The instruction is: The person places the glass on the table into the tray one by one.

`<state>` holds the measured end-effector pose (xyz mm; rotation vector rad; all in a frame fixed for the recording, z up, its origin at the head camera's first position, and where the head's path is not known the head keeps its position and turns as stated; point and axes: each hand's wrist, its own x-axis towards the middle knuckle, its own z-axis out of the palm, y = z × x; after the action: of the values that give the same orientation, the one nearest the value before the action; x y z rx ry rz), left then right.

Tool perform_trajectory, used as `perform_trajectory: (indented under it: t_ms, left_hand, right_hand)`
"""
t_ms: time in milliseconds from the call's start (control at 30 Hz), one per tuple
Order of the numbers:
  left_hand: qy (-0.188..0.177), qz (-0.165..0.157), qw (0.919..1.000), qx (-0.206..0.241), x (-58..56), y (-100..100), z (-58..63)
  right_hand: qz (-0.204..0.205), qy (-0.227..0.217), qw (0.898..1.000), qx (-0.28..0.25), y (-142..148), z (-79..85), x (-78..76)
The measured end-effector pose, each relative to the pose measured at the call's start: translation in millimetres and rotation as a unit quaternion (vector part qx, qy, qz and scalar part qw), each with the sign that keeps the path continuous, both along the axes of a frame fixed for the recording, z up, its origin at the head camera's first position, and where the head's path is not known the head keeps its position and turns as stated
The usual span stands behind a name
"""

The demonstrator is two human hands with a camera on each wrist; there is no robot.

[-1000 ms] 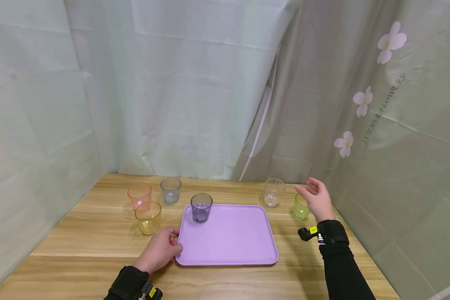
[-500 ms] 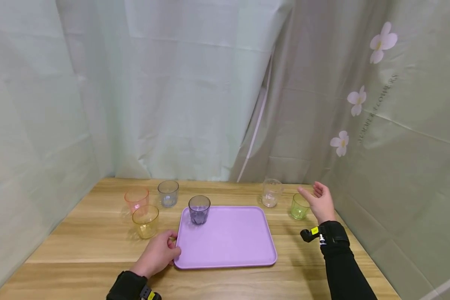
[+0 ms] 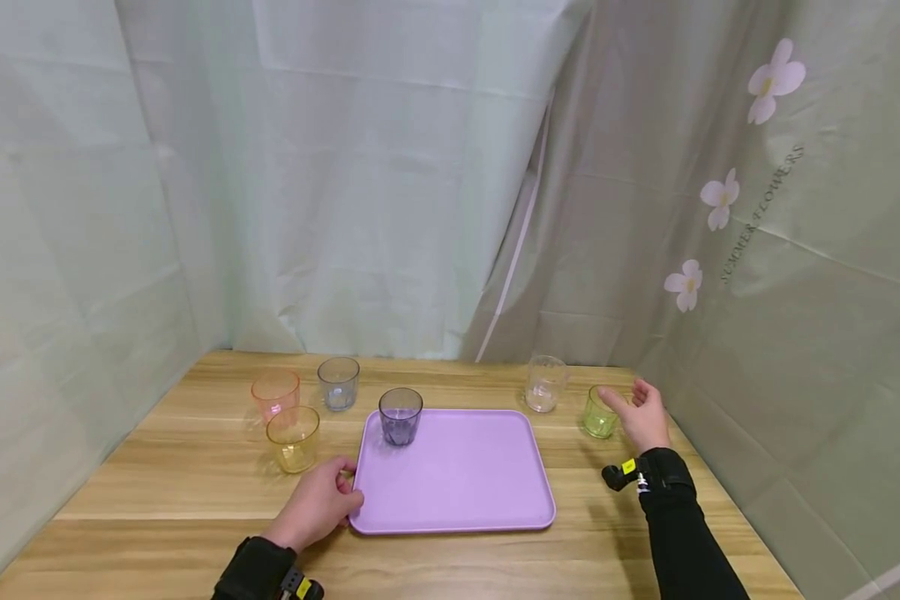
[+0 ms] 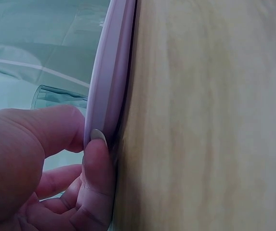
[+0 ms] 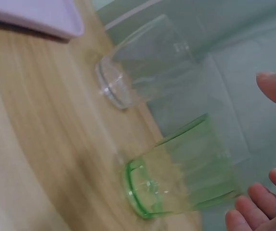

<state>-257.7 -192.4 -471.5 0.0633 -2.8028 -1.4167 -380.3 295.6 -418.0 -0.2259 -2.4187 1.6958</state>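
Backdrop: pale curtains hang behind a wood-grain table.
Green tumbler: upright on the table, right of the purple tray, within reach of the right hand.
Green tumbler's risk: a thumb or fingertip brushing its rim off-centre could tip it or push it along the wood, I judge, since nothing braces it.
Clear tumbler: it stands left of the green one, apart from it; a low leftward sweep of the hand could clip it.
Purple tray: flat on the table, with the smoky tumbler upright at its far left corner; a sudden tug on the rim could make that tumbler slide or topple.
Right hand's pose: reaching from the right, thumb and fingers spread apart at the tumbler's rim; whether any fingertip touches, I cannot tell.
Left hand's pose: thumb and fingers of the left hand pinch the tray's left edge, towards the near corner.
Further left: yellow, pinkish-orange and blue-grey tumblers stand on the wood.
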Motion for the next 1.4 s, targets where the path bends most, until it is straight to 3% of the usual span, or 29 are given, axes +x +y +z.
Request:
perform_trajectory:
  t_ms: [833, 1100, 1400]
  left_hand:
    - [0.002, 0.003, 1.0000, 0.005, 0.1, -0.1, -1.8]
    - [0.005, 0.003, 0.9999, 0.008, -0.1, -0.5, -2.0]
    - [0.004, 0.004, 0.9999, 0.013, 0.1, 0.2, -1.5]
  right_hand:
    - [0.005, -0.048, 0.998, 0.042, 5.2, -38.4, -27.3]
    - [0.003, -0.044, 0.998, 0.033, 5.7, -46.2, -27.4]
    - [0.006, -0.049, 0.998, 0.028, -2.1, -43.9, -21.4]
